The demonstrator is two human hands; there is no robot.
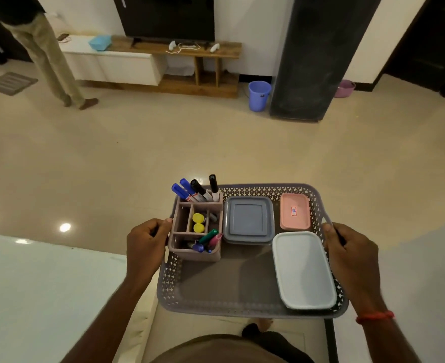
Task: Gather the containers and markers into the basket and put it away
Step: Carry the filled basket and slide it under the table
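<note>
I carry a grey perforated basket point(226, 305) in front of me above the floor. My left hand point(146, 246) grips its left handle and my right hand point(352, 254) grips its right handle. Inside, at the left, stands a pinkish divided organizer point(196, 254) holding blue and black markers point(193, 189), two yellow caps and several coloured pens. A grey square lidded container point(248, 220) sits beside it. A small pink container point(294, 211) lies at the far right, and a white rectangular container point(303, 269) lies at the near right.
A white surface point(33, 297) is at my lower left. Ahead across the tiled floor stand a wooden TV unit point(179, 52), a blue bucket point(259, 95), a dark column point(318, 58) and a purple tub point(344, 88). A person point(46, 53) stands at the far left by a doormat point(9, 83).
</note>
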